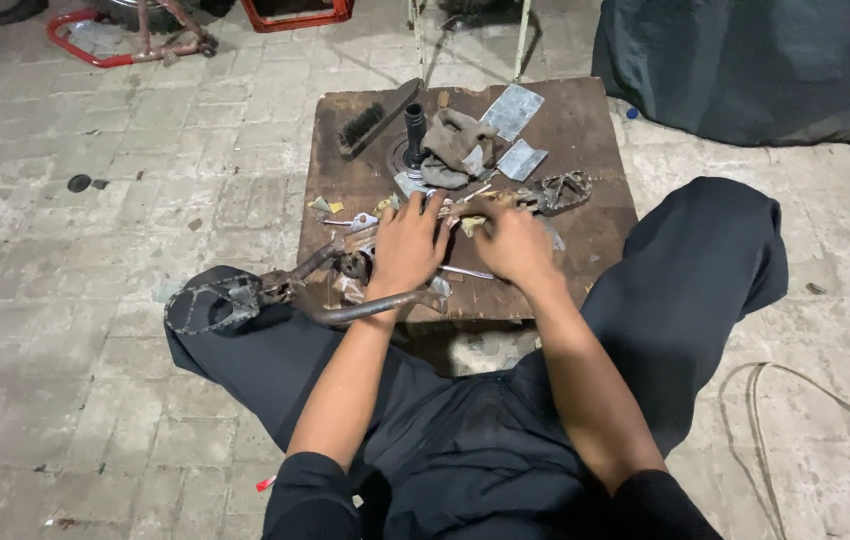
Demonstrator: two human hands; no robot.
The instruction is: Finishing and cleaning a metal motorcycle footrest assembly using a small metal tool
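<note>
Both hands rest on a metal footrest bar (365, 290) lying across the wooden surface (585, 240) — left hand (407, 245) pressed flat, fingers spread; right hand (510, 240) curled, its grip hidden. A brush (370, 120) and rag (453, 145) lie beyond.

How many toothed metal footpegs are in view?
2. One footpeg hangs off the wooden board's left edge; the other footpeg lies right of the right hand. Others may be hidden.
</note>
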